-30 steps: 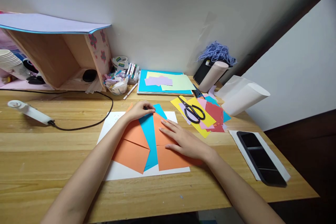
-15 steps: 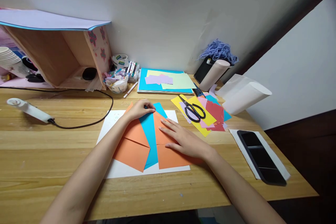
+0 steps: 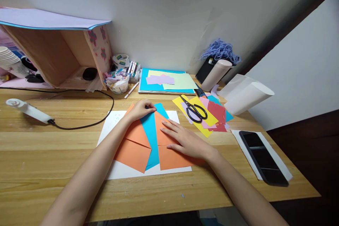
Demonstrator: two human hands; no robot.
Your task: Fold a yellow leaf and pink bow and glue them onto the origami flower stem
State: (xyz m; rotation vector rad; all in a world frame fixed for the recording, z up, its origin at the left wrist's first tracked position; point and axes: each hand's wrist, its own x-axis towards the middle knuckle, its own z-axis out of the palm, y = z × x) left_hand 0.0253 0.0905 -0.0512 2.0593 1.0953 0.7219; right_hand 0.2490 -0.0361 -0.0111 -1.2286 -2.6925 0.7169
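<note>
My left hand is closed, thumb and fingertips together at the top corner of the right-hand orange paper. Flat on that same paper lies my right hand, fingers spread. A blue sheet of paper shows between it and the left orange paper, which is partly covered by my left hand and wrist. Both orange pieces have a crease or edge running across them. White paper lies beneath everything.
Black-handled scissors rest on coloured paper scraps to the right. A phone lies near the right edge. At the back are a paper stack, a tub of scraps and an open box. A corded white device lies left.
</note>
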